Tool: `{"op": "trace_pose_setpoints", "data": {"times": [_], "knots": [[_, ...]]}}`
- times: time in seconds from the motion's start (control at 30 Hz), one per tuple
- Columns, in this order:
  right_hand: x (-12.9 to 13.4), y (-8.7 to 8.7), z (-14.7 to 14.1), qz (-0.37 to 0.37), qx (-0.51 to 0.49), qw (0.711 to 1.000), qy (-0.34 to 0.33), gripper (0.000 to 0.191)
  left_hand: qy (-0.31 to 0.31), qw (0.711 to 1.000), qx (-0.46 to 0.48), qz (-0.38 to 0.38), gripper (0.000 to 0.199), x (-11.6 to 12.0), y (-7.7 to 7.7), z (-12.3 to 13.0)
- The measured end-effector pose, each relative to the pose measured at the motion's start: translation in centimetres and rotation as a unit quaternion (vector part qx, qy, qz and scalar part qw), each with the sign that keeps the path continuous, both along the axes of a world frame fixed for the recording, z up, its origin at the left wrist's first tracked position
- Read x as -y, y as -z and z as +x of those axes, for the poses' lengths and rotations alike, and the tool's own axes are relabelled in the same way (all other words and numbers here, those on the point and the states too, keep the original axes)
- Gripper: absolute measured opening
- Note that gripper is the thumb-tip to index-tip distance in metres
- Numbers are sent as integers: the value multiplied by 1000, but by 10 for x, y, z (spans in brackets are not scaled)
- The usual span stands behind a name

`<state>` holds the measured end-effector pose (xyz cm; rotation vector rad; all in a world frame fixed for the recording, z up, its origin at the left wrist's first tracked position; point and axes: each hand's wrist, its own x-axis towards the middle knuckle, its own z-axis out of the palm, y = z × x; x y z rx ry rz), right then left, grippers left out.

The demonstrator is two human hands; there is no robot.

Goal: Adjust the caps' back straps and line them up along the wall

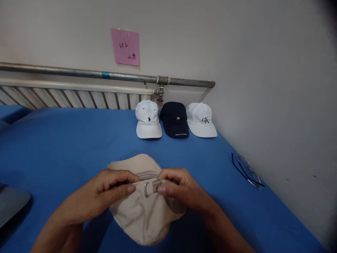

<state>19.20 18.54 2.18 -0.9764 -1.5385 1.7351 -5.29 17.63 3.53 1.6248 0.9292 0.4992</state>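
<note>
Two hands, left (105, 189) and right (189, 189), pinched shut on a beige baseball cap (143, 218) above blue sheeting (79, 147) | step, seemingly: handling the buckled back strap (150, 188); any further strap adjustment calls for fine thumb control | right, eyeglasses (247, 172) | beyond, white pony-logo cap (149, 116), navy cap (173, 117), white CK cap (201, 119) | wall, pink note (125, 47)

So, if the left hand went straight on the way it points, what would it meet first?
Probably the metal buckle on the beige cap that the left hand grips, then the right hand; exact depth is unclear from this view.
</note>
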Motion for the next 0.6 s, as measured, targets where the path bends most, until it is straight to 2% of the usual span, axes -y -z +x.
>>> {"op": "trace_pose_setpoints", "data": {"times": [0.2,0.37,0.43,0.6], "knots": [[-2,1,2,-19,-8,1000,-11,14,-34,995,79,-57,21,3,3,-1],[-2,4,-3,-12,-5,1000,-4,14,41,993,65,-92,20,1,0,6],[-2,2,-3,-8,-5,1000,-10,14,51,993,59,-89,20,1,0,5],[-7,0,10,11,-19,1000,13,9,-38,990,108,-84,24,1,6,-8]]}}
